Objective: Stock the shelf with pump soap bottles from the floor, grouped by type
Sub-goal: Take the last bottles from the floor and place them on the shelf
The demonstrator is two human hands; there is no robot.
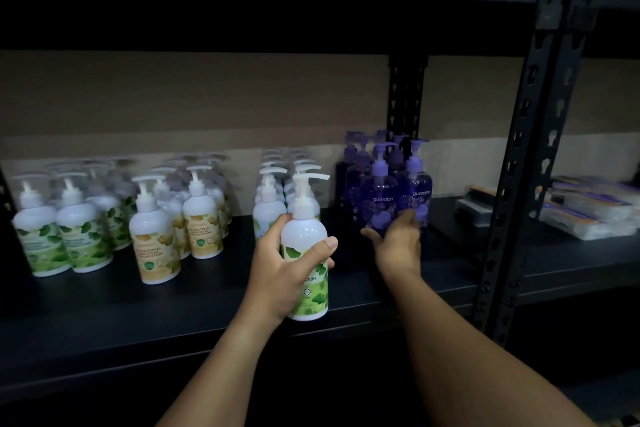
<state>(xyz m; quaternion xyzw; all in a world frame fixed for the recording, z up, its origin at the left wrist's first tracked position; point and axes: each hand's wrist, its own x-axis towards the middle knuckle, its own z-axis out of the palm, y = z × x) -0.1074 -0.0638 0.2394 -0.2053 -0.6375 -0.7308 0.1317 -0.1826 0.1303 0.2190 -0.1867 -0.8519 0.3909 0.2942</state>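
We read "guardian" in pale lowercase letters on the front purple bottle (pixel 378 199) and again on the purple bottle beside it (pixel 418 192). The yellow-leaf bottle (pixel 154 239) reads "ANTIBACTERIAL HAND WASH", its first letter cut off; the line below is too blurred. On the green-leaf bottle (pixel 306 250) in the left hand (pixel 284 274) we make out only "TION", with small round seals under it that we cannot read.

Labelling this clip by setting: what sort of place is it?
Probably a shop stockroom or store aisle: dark metal shelving, pump bottles lined up in rows by type, and stacked packaged goods on the neighbouring bay.
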